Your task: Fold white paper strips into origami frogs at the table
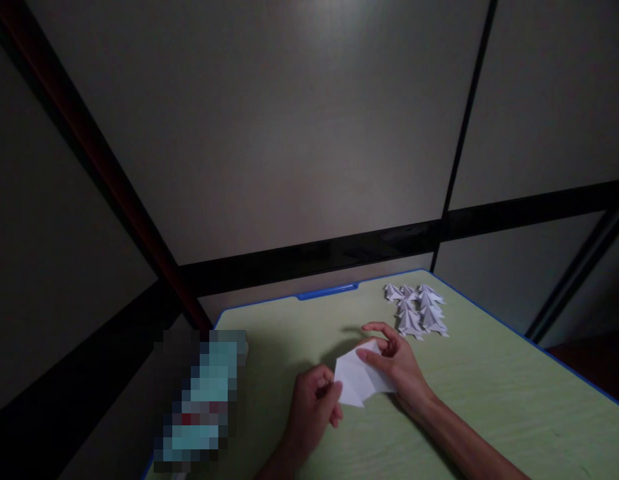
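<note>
A white folded sheet of paper (pixel 358 381) is held between both hands just above the pale green table (pixel 489 393). My left hand (pixel 313 407) is curled and pinches the paper's left edge. The fingers of my right hand (pixel 396 363) grip the paper's upper right part from above and behind, its forearm running down to the lower right. A cluster of several finished white folded paper figures (pixel 416 310) lies on the table beyond my right hand, near the far corner.
The table has a blue rim (pixel 326 291) and stands against a grey panelled wall with dark strips. A blurred-out bluish object (pixel 204 400) sits at the table's left edge. A dark red post runs diagonally at the left.
</note>
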Demonstrator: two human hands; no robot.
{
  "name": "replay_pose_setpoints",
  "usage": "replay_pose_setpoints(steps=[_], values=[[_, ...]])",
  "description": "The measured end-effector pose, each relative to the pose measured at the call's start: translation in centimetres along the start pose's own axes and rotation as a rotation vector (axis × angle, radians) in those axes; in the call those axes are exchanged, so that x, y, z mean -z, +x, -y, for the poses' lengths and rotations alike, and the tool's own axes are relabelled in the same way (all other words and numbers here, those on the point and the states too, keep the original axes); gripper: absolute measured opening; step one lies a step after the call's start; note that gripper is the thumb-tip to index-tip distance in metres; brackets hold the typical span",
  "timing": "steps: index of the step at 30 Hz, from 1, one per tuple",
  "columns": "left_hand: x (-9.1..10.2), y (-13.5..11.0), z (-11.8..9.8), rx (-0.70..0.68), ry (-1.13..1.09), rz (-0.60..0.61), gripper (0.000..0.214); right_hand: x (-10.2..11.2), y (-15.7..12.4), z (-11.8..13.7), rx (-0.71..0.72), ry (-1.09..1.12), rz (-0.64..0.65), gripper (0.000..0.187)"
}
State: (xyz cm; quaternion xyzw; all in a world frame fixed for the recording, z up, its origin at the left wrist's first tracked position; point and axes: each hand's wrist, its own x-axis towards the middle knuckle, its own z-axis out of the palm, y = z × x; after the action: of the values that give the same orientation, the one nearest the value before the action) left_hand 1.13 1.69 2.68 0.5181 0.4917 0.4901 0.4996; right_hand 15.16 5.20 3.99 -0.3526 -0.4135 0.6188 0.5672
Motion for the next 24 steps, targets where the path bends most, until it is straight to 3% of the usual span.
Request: replay_pose_setpoints(steps=[6, 9, 12, 18, 24], values=[[0.3, 0.6, -0.2, 0.001, -0.14, -0.032, 0.024, -1.0, -0.6, -0.4, 0.032, -0.072, 0.1, 0.04], [0.3, 0.6, -0.2, -0.012, -0.144, 0.007, 0.022, -1.2, -0.7, -0.7, -0.023, -0.215, 0.141, 0.025], [0.3, 0.5, -0.2, -0.087, -0.129, -0.032, 0.016, -1.0, -0.7, -1.0, -0.048, -0.272, 0.201, 0.015], [0.6, 0.7, 0.1, -0.17, -0.065, -0.136, 0.016, -0.8, -0.7, -1.3, -0.077, -0.247, 0.28, 0.018], [0.8, 0.4, 0.0, -0.279, 0.009, -0.077, 0.016, -0.8, -0.6, -1.5, -0.063, -0.199, 0.267, 0.019]])
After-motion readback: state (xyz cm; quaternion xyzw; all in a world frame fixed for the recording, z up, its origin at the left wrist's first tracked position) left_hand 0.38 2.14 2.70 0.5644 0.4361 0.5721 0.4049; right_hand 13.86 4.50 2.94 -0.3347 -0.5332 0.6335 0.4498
